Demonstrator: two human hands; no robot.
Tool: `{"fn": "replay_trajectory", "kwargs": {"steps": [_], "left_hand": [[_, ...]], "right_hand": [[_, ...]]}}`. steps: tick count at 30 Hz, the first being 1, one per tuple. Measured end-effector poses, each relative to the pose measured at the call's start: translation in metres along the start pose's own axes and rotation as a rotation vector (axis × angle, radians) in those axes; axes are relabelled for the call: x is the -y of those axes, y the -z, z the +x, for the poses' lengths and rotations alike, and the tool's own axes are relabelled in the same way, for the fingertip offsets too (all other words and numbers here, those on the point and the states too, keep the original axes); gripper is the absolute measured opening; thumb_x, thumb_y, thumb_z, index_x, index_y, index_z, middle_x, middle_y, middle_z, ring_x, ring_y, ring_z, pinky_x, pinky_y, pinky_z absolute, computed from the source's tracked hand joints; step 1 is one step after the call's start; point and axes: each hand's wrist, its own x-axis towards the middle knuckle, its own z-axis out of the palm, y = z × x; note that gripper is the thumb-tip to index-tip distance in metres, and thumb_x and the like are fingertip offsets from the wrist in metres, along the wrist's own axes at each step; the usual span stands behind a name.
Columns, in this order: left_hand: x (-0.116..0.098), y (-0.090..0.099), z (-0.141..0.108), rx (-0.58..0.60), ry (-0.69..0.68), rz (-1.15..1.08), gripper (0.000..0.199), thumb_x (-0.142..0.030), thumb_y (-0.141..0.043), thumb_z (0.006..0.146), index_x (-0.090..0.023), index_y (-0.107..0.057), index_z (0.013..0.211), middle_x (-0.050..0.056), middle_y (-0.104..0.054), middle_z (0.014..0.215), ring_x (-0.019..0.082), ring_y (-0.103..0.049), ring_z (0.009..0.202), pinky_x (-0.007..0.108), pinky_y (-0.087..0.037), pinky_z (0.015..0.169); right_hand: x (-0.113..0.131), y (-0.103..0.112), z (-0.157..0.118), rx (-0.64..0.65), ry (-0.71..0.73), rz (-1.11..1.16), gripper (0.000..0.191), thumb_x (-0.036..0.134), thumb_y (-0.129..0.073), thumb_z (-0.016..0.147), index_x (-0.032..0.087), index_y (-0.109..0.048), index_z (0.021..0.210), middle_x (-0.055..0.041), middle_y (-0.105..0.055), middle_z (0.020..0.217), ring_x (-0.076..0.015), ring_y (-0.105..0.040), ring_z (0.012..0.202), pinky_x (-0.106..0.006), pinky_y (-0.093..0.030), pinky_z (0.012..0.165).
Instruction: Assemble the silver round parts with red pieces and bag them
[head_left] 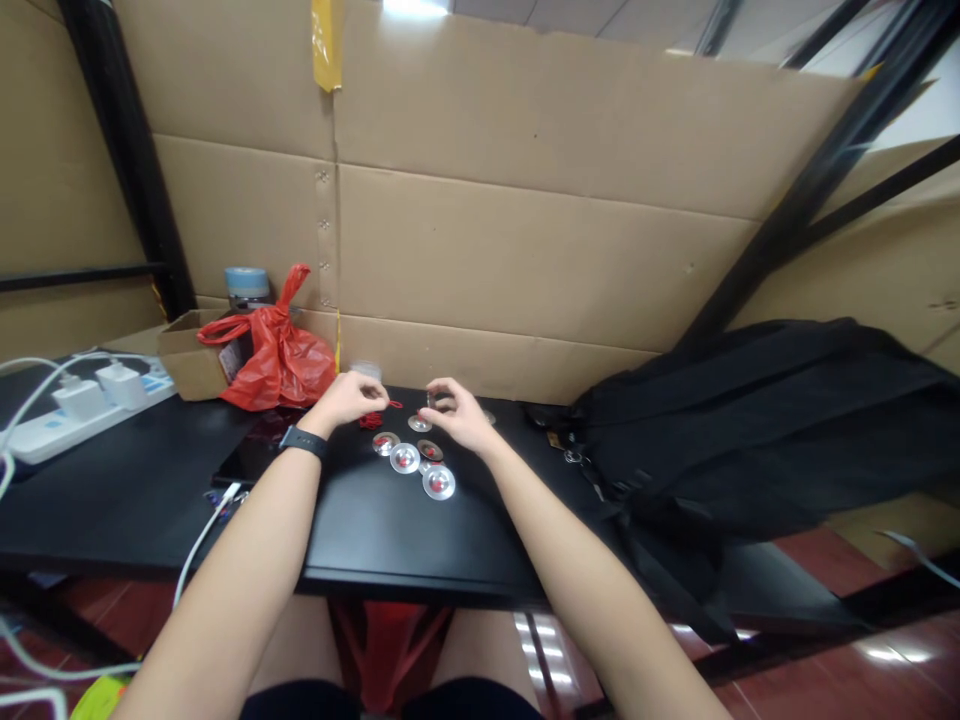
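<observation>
My left hand [358, 397], below a dark wristband, pinches the end of a thin red cord [395, 404]. Just under its fingers lies a small bundle of red cord [370, 421] on the black table. My right hand [457, 412] is curled, with thumb and fingers around a small metal disc [430, 400] seen edge-on and mostly hidden. Below the hands, several round silver discs with red centres lie grouped, among them one at the front [439, 482] and one to its left [405, 458]. Another disc [420, 424] rests beside my right thumb.
A red plastic bag [281, 355] and a cardboard box [191, 355] stand at the back left, near a white power strip [90, 415]. A black backpack [750, 420] fills the right side. Cardboard panels [510, 260] rise behind the table.
</observation>
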Motion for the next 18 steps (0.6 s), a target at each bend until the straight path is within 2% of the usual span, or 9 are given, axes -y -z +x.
{"fn": "replay_trajectory", "kwargs": {"steps": [4, 6, 8, 12, 18], "left_hand": [[0.030, 0.022, -0.008, -0.017, 0.077, 0.113, 0.022, -0.032, -0.069, 0.070, -0.017, -0.081, 0.082, 0.004, -0.079, 0.081, 0.021, -0.072, 0.078, 0.026, -0.053, 0.073], [0.043, 0.025, -0.010, 0.007, 0.086, 0.110, 0.024, -0.033, -0.070, 0.070, -0.018, -0.081, 0.085, 0.004, -0.079, 0.084, 0.022, -0.073, 0.081, 0.026, -0.054, 0.076], [0.052, 0.023, -0.011, 0.032, 0.092, 0.103, 0.025, -0.034, -0.070, 0.070, -0.018, -0.081, 0.087, 0.005, -0.079, 0.086, 0.023, -0.074, 0.083, 0.027, -0.054, 0.079], [0.061, 0.017, -0.009, 0.032, 0.108, 0.129, 0.026, -0.037, -0.070, 0.072, -0.019, -0.081, 0.086, 0.005, -0.079, 0.088, 0.023, -0.074, 0.085, 0.027, -0.054, 0.082], [0.061, 0.012, -0.007, 0.037, 0.121, 0.237, 0.024, -0.036, -0.068, 0.074, -0.019, -0.081, 0.086, 0.005, -0.079, 0.085, 0.022, -0.073, 0.082, 0.026, -0.055, 0.080]], "right_hand": [[-0.033, 0.041, 0.004, -0.183, 0.009, -0.385, 0.031, 0.034, -0.071, 0.076, 0.021, -0.060, 0.102, -0.0062, -0.067, 0.101, -0.0192, -0.062, 0.089, -0.035, -0.050, 0.085], [-0.051, 0.060, 0.002, -0.193, -0.060, -0.511, 0.023, 0.031, -0.070, 0.076, 0.020, -0.062, 0.095, -0.0056, -0.068, 0.097, -0.0192, -0.062, 0.088, -0.034, -0.049, 0.085], [-0.065, 0.074, -0.001, -0.194, -0.134, -0.550, 0.023, 0.031, -0.072, 0.074, 0.019, -0.064, 0.092, -0.0055, -0.069, 0.095, -0.0189, -0.063, 0.086, -0.033, -0.048, 0.084], [-0.080, 0.084, -0.006, -0.102, -0.251, -0.557, 0.026, 0.035, -0.075, 0.073, 0.018, -0.067, 0.091, -0.0047, -0.072, 0.091, -0.0179, -0.065, 0.081, -0.031, -0.048, 0.080], [-0.081, 0.083, -0.008, -0.050, -0.306, -0.641, 0.024, 0.035, -0.076, 0.075, 0.019, -0.070, 0.091, -0.0048, -0.073, 0.093, -0.0181, -0.066, 0.085, -0.029, -0.048, 0.081]]}}
